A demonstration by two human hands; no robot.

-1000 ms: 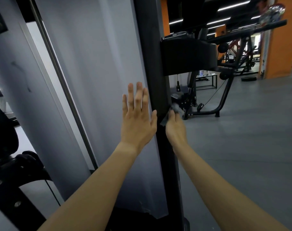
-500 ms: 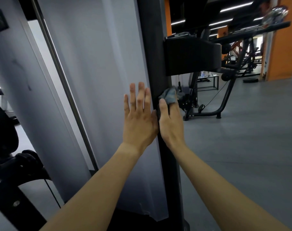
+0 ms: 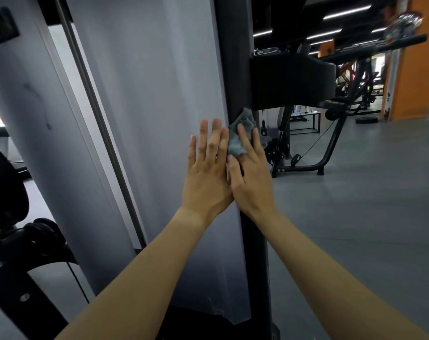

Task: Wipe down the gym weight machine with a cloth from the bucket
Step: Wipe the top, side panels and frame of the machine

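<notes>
Cloth [image 3: 238, 141]: one, grey-blue, bunched against the machine's black upright [image 3: 235, 57], just below one black pad [image 3: 292, 82].
Right hand [image 3: 251, 182]: fingers nearly straight, pressing the cloth to the upright.
Left hand [image 3: 206, 175]: flat on the grey panel [image 3: 147, 94], holding nothing, touching the right hand.
</notes>
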